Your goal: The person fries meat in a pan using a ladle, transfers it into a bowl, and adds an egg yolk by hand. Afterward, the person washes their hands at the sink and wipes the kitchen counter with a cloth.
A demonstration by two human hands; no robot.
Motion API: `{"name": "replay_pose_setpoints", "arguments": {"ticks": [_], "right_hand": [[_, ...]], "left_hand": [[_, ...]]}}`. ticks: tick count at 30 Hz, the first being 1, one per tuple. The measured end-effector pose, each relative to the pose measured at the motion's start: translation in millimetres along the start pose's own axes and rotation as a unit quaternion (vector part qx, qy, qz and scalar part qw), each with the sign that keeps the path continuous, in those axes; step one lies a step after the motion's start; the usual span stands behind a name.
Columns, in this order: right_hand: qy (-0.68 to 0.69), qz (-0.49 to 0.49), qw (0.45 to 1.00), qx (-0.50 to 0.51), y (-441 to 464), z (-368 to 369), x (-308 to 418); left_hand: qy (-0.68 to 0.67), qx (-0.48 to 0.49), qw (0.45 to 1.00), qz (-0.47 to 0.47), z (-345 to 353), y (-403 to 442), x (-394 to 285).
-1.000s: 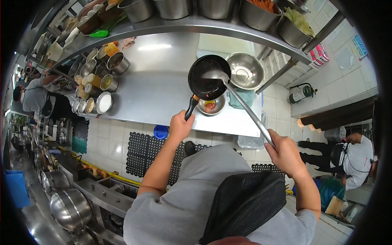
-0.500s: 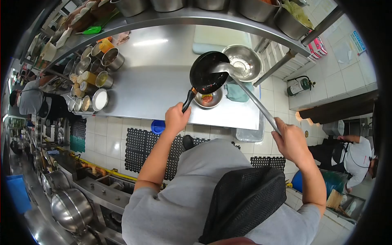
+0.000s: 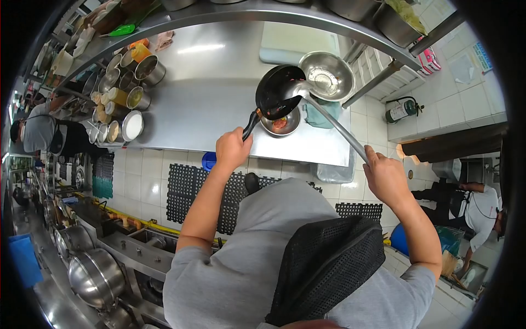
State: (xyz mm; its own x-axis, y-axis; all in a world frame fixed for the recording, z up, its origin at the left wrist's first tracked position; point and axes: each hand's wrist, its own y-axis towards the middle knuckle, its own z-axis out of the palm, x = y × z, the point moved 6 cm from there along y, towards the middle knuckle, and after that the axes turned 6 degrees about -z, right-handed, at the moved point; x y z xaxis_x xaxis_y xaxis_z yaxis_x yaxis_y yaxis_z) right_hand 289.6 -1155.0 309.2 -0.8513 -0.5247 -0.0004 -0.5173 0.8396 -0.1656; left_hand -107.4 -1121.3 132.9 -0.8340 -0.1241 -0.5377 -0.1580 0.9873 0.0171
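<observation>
My left hand [image 3: 234, 148] is closed around the handle of a black frying pan [image 3: 272, 88], held tilted above the table. My right hand [image 3: 386, 174] grips the long metal handle of a ladle [image 3: 341, 129], whose head rests in or just over the pan's right side. Below the pan, and partly hidden by it, a small steel bowl [image 3: 292, 128] holds reddish food [image 3: 279, 124]. A larger steel bowl [image 3: 343, 68] stands just beyond to the right, with a folded green cloth [image 3: 321, 117] in front of it.
The steel table [image 3: 197, 109] carries several pots and sauce bottles [image 3: 118, 96] at its left. A white cutting board [image 3: 296, 38] lies at the back under an overhead shelf [image 3: 230, 15]. One person [image 3: 41, 131] stands far left, another [image 3: 476, 208] far right.
The view has shifted slightly, so the table sits higher in the picture. Against the table, the pan and ladle have come a little nearer to me. Both grips are unchanged.
</observation>
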Motion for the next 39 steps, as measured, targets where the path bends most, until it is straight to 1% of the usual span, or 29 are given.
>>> {"name": "replay_pose_setpoints", "arguments": {"ticks": [5, 7, 8, 10, 11, 13, 14, 16, 18, 21, 24, 26, 28, 30, 31, 34, 37, 39], "right_hand": [[0.05, -0.018, 0.999, 0.012, 0.5, 7.1, 3.6], [0.099, 0.014, 0.994, 0.053, 3.0, 9.2, 4.5], [0.099, 0.014, 0.994, 0.053, 4.5, 6.2, 4.8], [0.217, 0.048, 0.969, 0.106, 6.0, 6.6, 2.6], [0.219, 0.05, 0.969, 0.105, 7.0, 3.9, 1.5], [0.357, 0.073, 0.922, 0.13, 6.8, 4.9, 1.6], [0.361, 0.076, 0.921, 0.128, 8.1, 0.6, 1.3], [0.467, 0.133, 0.856, 0.179, 5.5, 0.8, 1.5], [0.496, 0.122, 0.844, 0.165, 4.7, -1.1, -0.6], [0.544, 0.115, 0.812, 0.179, 3.5, -2.6, -3.2], [0.559, 0.11, 0.799, 0.193, 1.0, 0.0, -7.7], [0.558, 0.103, 0.801, 0.191, -0.6, 5.2, -11.4], [0.552, 0.1, 0.805, 0.191, -5.2, 2.3, -14.9], [0.48, 0.096, 0.853, 0.18, -6.6, -1.9, -15.1], [0.482, 0.096, 0.852, 0.179, -8.7, -0.4, -16.7], [0.325, 0.019, 0.937, 0.125, -14.6, -1.2, -21.1], [0.366, 0.04, 0.925, 0.094, -25.9, 6.5, -20.9], [0.375, 0.054, 0.92, 0.1, -28.2, 7.1, -19.4]], "left_hand": [[0.017, -0.021, 1.0, 0.011, 2.2, 0.2, -4.2], [0.037, -0.023, 0.999, 0.019, 0.2, 1.7, -9.3], [0.037, -0.022, 0.999, 0.019, 1.0, 1.9, -9.2], [0.033, -0.026, 0.999, 0.025, 1.7, 3.3, -9.9], [0.034, -0.025, 0.999, 0.028, 2.1, 4.3, -10.7], [0.037, -0.026, 0.999, 0.017, 1.7, 5.7, -10.3], [0.039, -0.023, 0.999, 0.021, 2.1, 5.8, -11.3], [0.041, -0.028, 0.999, 0.015, 1.0, 6.7, -11.8], [0.044, -0.032, 0.998, 0.019, 2.5, 6.7, -10.5], [0.051, -0.044, 0.997, 0.022, 6.1, 6.0, -7.8], [0.06, -0.062, 0.996, 0.03, 9.2, 3.4, -5.1], [0.058, -0.076, 0.995, 0.037, 11.4, 3.5, -7.9], [0.049, -0.063, 0.997, 0.021, 13.8, 2.0, -5.9], [0.045, -0.068, 0.996, 0.025, 16.8, 3.4, -2.6], [0.046, -0.072, 0.996, 0.031, 17.7, 3.4, -0.4], [0.053, -0.087, 0.994, 0.041, 16.1, 4.8, 2.9], [0.037, -0.099, 0.994, 0.039, 19.5, 3.5, 16.5], [0.027, -0.091, 0.995, 0.038, 21.4, 0.8, 22.0]]}}
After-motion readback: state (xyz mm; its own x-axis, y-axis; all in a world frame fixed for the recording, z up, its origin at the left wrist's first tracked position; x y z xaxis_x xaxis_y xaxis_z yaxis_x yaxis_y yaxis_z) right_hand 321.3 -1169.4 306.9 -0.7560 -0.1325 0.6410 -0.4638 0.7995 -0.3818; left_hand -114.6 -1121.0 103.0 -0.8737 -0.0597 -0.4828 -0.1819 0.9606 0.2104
